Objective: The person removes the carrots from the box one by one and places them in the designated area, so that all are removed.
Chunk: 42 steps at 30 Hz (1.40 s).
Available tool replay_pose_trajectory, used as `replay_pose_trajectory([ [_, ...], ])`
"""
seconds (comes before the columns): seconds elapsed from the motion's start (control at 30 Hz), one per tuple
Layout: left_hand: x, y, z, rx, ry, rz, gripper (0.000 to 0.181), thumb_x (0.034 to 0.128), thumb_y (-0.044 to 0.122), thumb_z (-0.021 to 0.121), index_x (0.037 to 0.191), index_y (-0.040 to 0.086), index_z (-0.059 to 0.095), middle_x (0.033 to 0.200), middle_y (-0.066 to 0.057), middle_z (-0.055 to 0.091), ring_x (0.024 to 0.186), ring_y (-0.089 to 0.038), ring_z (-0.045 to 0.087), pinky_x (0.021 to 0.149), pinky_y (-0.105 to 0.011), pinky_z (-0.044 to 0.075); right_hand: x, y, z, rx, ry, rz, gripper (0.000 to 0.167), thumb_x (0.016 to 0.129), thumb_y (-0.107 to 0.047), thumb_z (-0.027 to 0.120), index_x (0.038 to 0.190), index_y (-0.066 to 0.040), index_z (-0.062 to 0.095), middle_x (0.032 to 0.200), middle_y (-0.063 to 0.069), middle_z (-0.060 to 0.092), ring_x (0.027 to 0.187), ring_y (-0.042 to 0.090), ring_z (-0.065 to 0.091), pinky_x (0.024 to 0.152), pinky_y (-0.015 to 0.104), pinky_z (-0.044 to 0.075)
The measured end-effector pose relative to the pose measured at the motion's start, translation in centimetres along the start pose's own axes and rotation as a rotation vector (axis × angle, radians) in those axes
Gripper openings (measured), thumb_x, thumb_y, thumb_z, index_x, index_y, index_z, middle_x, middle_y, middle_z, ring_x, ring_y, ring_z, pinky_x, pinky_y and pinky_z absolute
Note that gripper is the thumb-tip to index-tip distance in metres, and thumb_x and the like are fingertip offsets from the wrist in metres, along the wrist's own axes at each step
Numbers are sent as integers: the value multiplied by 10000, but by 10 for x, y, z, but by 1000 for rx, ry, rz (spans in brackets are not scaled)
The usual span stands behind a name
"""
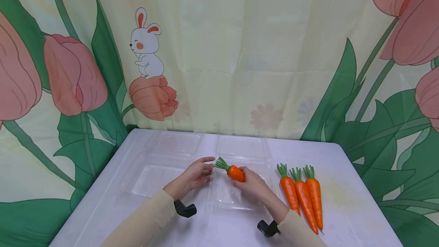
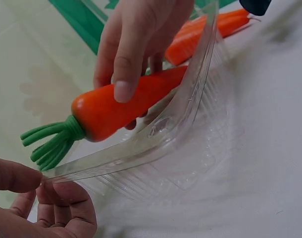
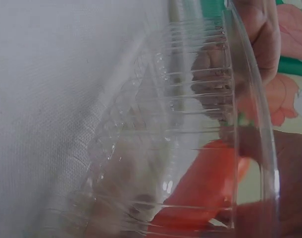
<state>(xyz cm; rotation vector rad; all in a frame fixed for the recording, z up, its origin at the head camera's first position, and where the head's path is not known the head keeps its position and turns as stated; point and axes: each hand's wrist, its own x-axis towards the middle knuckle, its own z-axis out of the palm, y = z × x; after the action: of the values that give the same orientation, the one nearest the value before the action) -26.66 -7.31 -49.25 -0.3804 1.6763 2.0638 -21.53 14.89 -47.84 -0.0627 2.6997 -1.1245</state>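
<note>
A toy-like orange carrot (image 1: 236, 173) with a green top is gripped by my right hand (image 1: 253, 184), thumb and fingers around its body. It is held at a slant over the right clear plastic box (image 1: 226, 202), its green top pointing left. My left hand (image 1: 196, 174) is at that box's left edge; in the left wrist view its fingers (image 2: 67, 198) pinch the rim near the green top. Seen from the right wrist, the ribbed clear wall (image 3: 205, 104) stands in front of both hands and the carrot, whose tip is hard to make out.
Three more carrots (image 1: 302, 197) lie side by side right of my right hand. A second clear box (image 1: 154, 180) is on the left. Lid-like clear panels (image 1: 241, 147) lie behind both boxes on the white table (image 1: 350, 216). A tulip-print curtain (image 1: 219, 48) hangs behind.
</note>
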Motion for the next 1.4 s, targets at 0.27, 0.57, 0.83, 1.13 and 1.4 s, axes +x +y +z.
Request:
replay_pose_trajectory([
  [0.27, 0, 0, 0, -4, -6, 6, 461, 975, -19, 552, 1432, 49, 545, 972, -68, 552, 793, -182, 522, 657, -269, 477, 3, -1, -4, -59, -4, -6, 527, 886, -146, 785, 1376, -27, 629, 1124, 124, 639, 954, 256, 586, 989, 543, 513],
  [0.57, 0, 0, 0, -3, 3, 0, 468, 972, -28, 538, 1432, 57, 551, 1041, -73, 545, 801, -181, 527, 661, -268, 472, 4, 1, -13, -38, -22, -26, 509, 881, -130, 784, 1369, -74, 651, 1202, 115, 679, 1012, 257, 604, 1014, 561, 496],
  [0.83, 0, 2, 0, -1, 7, -6, 473, 976, -24, 537, 1440, 66, 546, 1083, -91, 552, 834, -190, 529, 676, -270, 466, 3, -1, -17, -17, -14, -37, 490, 887, -123, 777, 1362, -114, 658, 1203, 94, 686, 995, 227, 603, 959, 492, 543],
  [1.13, -2, 1, 0, -11, -2, 3, 482, 973, -30, 525, 1449, 50, 527, 1069, -77, 535, 839, -197, 523, 694, -284, 463, 5, -7, -26, 5, 59, -33, 534, 904, -148, 776, 1410, -80, 617, 1250, 129, 688, 1019, 261, 647, 879, 430, 585],
  [1.4, 1, 0, -1, -17, 0, 2, 473, 968, -43, 516, 1431, 51, 539, 1062, -76, 540, 839, -199, 532, 696, -291, 467, 6, -9, -34, 68, 69, -6, 569, 925, -179, 764, 1444, -42, 573, 1284, 160, 676, 1038, 286, 672, 887, 458, 601],
])
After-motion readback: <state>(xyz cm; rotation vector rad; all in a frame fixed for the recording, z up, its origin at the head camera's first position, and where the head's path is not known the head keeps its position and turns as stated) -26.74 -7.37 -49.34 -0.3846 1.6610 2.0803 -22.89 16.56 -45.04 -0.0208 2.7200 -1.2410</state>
